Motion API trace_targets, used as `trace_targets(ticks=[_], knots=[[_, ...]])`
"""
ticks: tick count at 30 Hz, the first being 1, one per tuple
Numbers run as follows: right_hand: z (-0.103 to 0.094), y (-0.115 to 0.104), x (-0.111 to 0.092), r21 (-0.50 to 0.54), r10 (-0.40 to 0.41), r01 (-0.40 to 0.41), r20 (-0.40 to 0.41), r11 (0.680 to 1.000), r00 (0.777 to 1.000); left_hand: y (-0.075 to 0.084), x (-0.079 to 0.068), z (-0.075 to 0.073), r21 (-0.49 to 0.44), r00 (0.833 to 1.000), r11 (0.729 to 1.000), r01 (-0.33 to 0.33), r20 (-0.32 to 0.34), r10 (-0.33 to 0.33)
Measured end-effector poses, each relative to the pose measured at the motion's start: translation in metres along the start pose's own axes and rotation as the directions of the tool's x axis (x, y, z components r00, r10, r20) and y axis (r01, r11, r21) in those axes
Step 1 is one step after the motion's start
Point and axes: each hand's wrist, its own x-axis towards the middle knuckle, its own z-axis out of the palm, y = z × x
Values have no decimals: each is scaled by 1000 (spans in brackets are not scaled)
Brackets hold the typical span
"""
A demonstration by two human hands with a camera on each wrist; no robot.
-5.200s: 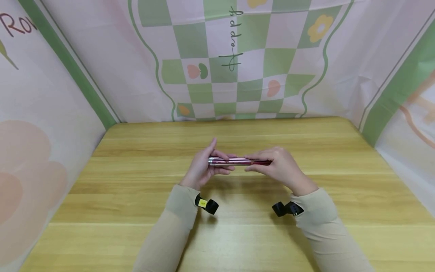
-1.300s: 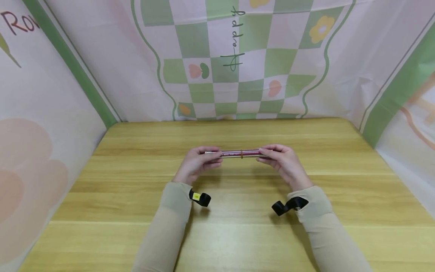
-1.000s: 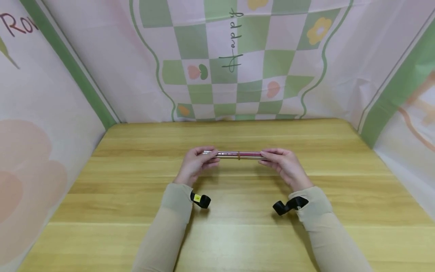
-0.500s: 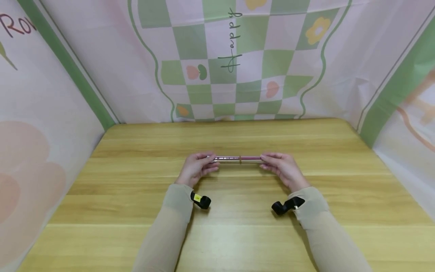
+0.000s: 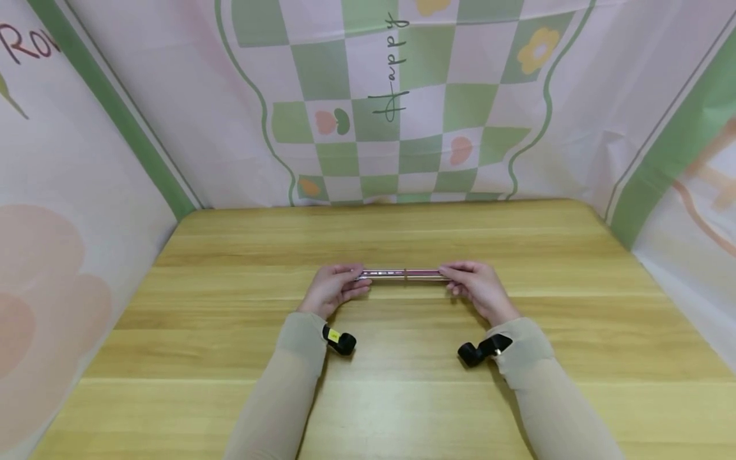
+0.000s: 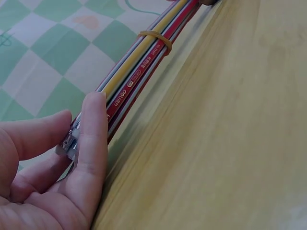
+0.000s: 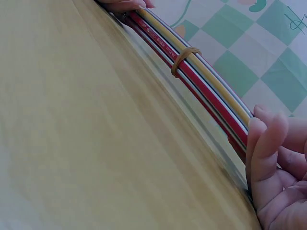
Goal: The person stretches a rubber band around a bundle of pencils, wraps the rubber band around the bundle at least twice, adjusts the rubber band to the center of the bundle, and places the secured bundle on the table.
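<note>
A bundle of red, yellow and silver striped pencils (image 5: 382, 275) lies level between the two hands, low over the table. Around its middle sits a tan rubber band (image 5: 406, 274), which looks doubled in the right wrist view (image 7: 183, 60). My left hand (image 5: 329, 291) pinches the left end, where metal ferrules (image 6: 72, 139) show between thumb and fingers. At the other end my right hand (image 5: 480, 291) pinches the pencils; their tips are hidden behind its fingers. Whether the bundle touches the tabletop I cannot tell.
The wooden table (image 5: 368, 396) stretches beneath both arms. Behind it hangs a green and white checked cloth (image 5: 397, 128), meeting the table's far edge. Printed cloth walls (image 5: 69, 268) flank the left and right sides. A small black camera (image 5: 344, 343) is strapped to each wrist.
Both hands have lowered the bundle and brought it slightly nearer since a second ago. Earlier, the band sat beside the right hand and the left hand lay partly under the pencils.
</note>
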Motion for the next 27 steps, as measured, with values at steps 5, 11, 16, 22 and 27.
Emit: trace_targets(ticks=[5,11,16,22,27], knots=[[0,1,1,-29,-7,7,8,1000,1000,0,0,1,9,1000,1000,-9,-2,9],[1,0,1,-78,-8,8,-7,997,1000,-2,1,2,17,1000,1000,-13,-22,13],[3,2,1,-126,-16,14,-19,992,1000,-3,1,3,28,999,999,-17,-43,18],[4,2,1,-163,-26,21,-24,986,999,-2,-1,5,44,998,999,-19,-52,21],[4,3,1,-160,-25,21,-23,987,999,-2,-2,5,61,998,998,-23,-58,26]])
